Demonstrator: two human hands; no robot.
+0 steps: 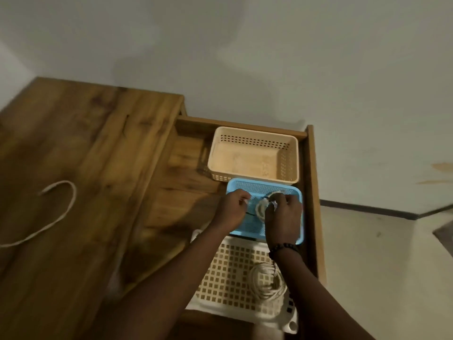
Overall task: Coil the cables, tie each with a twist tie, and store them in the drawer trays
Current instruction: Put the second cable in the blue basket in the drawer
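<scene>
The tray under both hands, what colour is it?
Light blue tray with a fine mesh bottom, seen in the head view.

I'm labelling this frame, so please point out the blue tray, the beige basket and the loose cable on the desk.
blue tray (282, 190): head view, on its far mesh edge.
beige basket (245, 159): head view, on its bare floor.
loose cable (72, 201): head view, on its curved bend.

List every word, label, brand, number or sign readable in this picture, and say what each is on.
None: no readable text shows anywhere.
Beige basket, blue tray and white tray: plain plastic, no label visible.
Wooden tabletop and drawer: only wood grain.
Wall: faint stains, no writing.
The frame is dim and slightly blurred, so tiny moulded marks could go unseen.
</scene>
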